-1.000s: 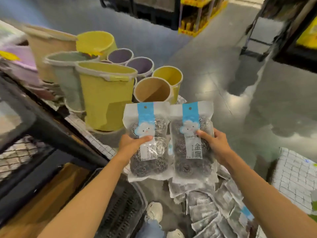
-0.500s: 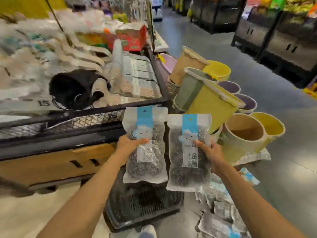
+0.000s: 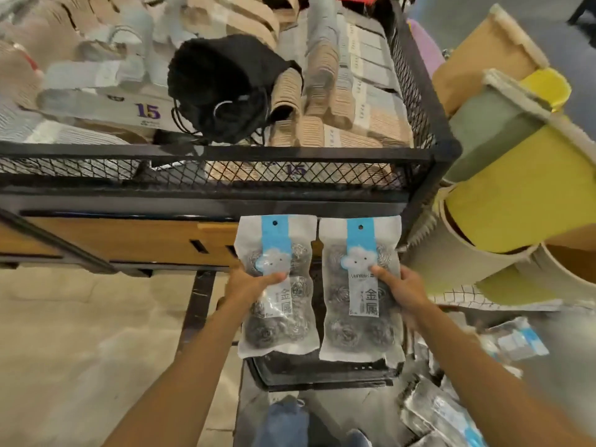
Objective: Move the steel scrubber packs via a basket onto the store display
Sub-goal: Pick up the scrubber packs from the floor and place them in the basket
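I hold two steel scrubber packs upright, side by side, clear bags with blue header strips. My left hand [image 3: 248, 285] grips the left pack [image 3: 279, 321] at its middle. My right hand [image 3: 403, 290] grips the right pack [image 3: 359, 324] the same way. Both hang just above a black plastic basket [image 3: 322, 375] on the floor, mostly hidden behind the packs. More scrubber packs [image 3: 442, 411] lie in a loose heap on the floor at the lower right. The store display [image 3: 225, 166], a black mesh-sided bin on a wooden base, stands straight ahead.
The display holds rows of beige and grey packaged goods and a black drawstring bag [image 3: 222, 88]. Stacked yellow, green and tan plastic bins [image 3: 516, 195] crowd the right side. My feet [image 3: 287, 421] show at the bottom. Beige floor lies to the left.
My view has swung left from the bins and aisle to face the display and tilted down. Both hands kept their packs and now hold them over the basket.
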{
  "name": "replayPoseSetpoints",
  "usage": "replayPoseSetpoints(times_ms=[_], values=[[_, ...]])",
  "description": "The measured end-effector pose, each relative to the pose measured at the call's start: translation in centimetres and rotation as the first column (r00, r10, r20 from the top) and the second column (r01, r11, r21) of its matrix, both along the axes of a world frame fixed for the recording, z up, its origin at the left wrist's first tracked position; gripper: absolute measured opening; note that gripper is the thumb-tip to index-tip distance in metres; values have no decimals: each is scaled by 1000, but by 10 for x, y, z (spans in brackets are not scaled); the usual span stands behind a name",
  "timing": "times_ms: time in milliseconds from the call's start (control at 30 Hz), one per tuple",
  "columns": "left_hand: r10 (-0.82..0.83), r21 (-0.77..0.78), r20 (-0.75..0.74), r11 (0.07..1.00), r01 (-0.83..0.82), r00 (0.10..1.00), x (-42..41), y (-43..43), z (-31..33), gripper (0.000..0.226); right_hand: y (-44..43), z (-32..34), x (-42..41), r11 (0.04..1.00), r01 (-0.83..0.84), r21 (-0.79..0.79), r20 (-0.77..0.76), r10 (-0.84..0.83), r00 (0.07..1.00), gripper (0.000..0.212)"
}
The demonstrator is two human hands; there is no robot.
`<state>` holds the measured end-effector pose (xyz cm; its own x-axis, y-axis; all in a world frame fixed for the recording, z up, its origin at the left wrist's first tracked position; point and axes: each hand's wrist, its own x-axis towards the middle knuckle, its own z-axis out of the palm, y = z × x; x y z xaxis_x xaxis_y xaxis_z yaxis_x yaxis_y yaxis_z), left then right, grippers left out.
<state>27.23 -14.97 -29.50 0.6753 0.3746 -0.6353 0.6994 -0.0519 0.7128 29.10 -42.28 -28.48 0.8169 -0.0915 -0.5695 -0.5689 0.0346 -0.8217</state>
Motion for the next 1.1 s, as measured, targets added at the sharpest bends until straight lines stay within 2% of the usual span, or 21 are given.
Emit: replayPoseSetpoints(times_ms=[100,133,300,433,700,967,1100], values=[[-23,3,-80,1000,23,997,16,10,-40,52,15,-43,12,1000,17,-18,-87,-18,996,21],[-36,-2,-97,999,36,995,22,13,-58,46,17,-60,15,999,13,-31,-114,-16,993,24],[-91,10,-229,995,96,969,48,14,-153,58,16,-150,30,995,4,-103,-232,-28,972,27],[-100,-5,-277,995,102,956,54,2,-239,50,11,-233,42,993,-10,-120,-304,-28,952,14],[-174,20,-350,981,193,920,47,-13,-412,36,12,-409,53,997,-50,-55,-447,20,894,21],[-116,104,-412,979,173,904,38,-19,-555,73,19,-549,51,994,-47,-100,-532,-14,847,20],[-163,148,-452,956,254,877,38,-26,-595,71,14,-593,49,989,-98,-108,-555,22,831,14]])
